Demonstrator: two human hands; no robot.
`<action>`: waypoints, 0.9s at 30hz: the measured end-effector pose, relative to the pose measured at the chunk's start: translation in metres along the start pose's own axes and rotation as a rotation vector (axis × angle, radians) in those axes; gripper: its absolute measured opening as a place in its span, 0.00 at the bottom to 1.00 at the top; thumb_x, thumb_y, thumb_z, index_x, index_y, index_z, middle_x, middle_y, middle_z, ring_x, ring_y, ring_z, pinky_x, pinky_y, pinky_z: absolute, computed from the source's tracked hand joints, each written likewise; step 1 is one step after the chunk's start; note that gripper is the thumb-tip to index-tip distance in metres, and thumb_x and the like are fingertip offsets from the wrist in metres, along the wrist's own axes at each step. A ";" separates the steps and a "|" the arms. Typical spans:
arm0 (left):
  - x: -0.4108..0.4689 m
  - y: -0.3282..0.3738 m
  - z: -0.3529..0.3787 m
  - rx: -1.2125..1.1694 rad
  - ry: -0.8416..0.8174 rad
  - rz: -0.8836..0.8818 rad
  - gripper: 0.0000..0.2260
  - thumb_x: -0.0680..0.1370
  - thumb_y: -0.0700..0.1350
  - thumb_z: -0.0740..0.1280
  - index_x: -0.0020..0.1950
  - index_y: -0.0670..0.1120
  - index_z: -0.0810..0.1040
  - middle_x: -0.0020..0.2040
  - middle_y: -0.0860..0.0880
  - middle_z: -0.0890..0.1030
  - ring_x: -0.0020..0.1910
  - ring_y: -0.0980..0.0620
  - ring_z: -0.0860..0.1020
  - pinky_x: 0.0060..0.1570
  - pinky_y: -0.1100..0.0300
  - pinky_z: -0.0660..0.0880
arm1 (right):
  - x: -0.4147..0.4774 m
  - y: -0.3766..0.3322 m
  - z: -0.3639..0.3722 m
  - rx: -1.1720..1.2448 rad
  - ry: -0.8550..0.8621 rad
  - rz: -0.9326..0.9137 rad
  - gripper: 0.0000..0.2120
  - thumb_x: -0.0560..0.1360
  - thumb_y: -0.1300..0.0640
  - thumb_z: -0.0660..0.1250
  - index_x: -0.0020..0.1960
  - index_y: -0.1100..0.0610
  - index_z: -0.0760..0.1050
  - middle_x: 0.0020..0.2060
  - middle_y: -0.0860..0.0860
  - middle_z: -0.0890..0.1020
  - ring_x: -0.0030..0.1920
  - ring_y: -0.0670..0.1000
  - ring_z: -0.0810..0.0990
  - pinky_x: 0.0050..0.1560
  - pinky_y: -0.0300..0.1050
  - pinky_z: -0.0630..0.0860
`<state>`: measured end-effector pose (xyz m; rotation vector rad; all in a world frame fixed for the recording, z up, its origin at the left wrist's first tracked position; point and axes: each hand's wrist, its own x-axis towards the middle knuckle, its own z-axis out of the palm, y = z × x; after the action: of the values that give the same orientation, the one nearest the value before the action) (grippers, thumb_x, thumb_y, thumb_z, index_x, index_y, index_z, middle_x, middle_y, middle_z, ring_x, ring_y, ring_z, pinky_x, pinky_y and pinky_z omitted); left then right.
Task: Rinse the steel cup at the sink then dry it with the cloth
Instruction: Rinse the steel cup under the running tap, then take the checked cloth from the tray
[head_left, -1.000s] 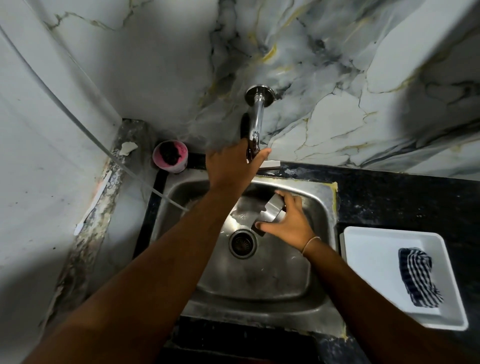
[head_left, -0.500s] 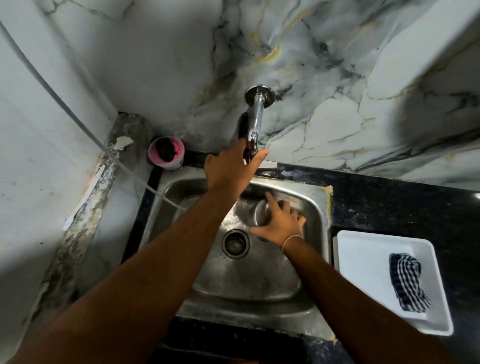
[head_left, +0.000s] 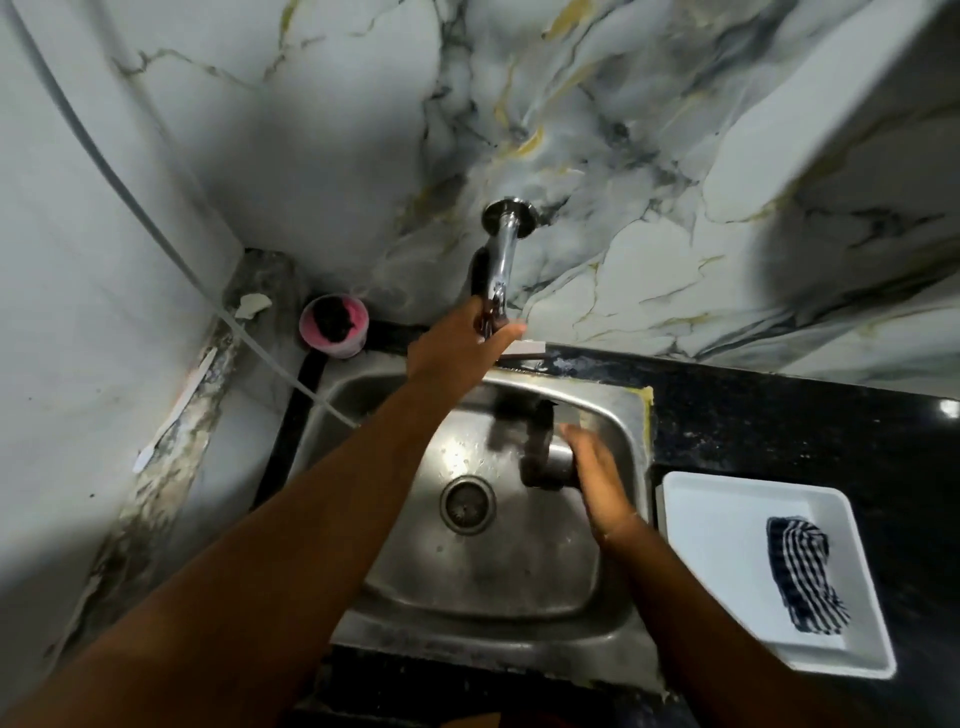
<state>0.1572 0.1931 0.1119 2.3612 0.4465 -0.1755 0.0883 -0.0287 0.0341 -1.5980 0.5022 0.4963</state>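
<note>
The steel cup (head_left: 548, 462) lies on its side inside the steel sink (head_left: 467, 566), right of the drain, blurred by motion. My right hand (head_left: 597, 480) grips it from the right, fingers wrapped round it. My left hand (head_left: 460, 348) reaches up and is closed on the handle of the chrome tap (head_left: 501, 260) that juts from the marble wall. A dark checked cloth (head_left: 802, 582) lies crumpled in a white tray (head_left: 711, 499) on the black counter to the right of the sink.
A pink cup (head_left: 335, 325) with something dark in it stands at the back left corner. A thin white hose (head_left: 130, 208) runs down the left wall into the sink. The drain (head_left: 466, 505) sits in the sink's middle.
My right hand has turned the cup and shifted it slightly right in the sink. My left hand stays on the tap handle. The view has tilted a little.
</note>
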 end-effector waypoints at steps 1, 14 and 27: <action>-0.006 -0.001 -0.001 -0.042 -0.037 -0.012 0.21 0.77 0.73 0.66 0.58 0.59 0.79 0.56 0.54 0.87 0.58 0.46 0.85 0.67 0.41 0.79 | -0.008 -0.009 -0.003 0.253 -0.034 0.085 0.26 0.77 0.37 0.70 0.64 0.56 0.86 0.56 0.58 0.91 0.60 0.64 0.89 0.56 0.56 0.85; -0.141 0.019 0.050 -1.443 -0.389 -0.439 0.33 0.83 0.73 0.57 0.61 0.52 0.92 0.66 0.42 0.88 0.59 0.41 0.90 0.55 0.43 0.86 | -0.084 -0.032 0.002 0.443 -0.060 0.154 0.22 0.87 0.45 0.62 0.45 0.58 0.85 0.31 0.54 0.86 0.26 0.50 0.84 0.25 0.39 0.76; -0.141 0.059 0.088 -0.668 -0.209 0.091 0.32 0.79 0.63 0.75 0.81 0.73 0.67 0.71 0.40 0.80 0.52 0.51 0.89 0.44 0.54 0.88 | -0.056 0.028 -0.171 -0.571 0.355 -0.088 0.14 0.85 0.47 0.64 0.50 0.56 0.80 0.51 0.61 0.89 0.54 0.64 0.87 0.55 0.54 0.80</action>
<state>0.0477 0.0554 0.1198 1.6824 0.2432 -0.1927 0.0308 -0.1997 0.0586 -2.2685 0.5831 0.2991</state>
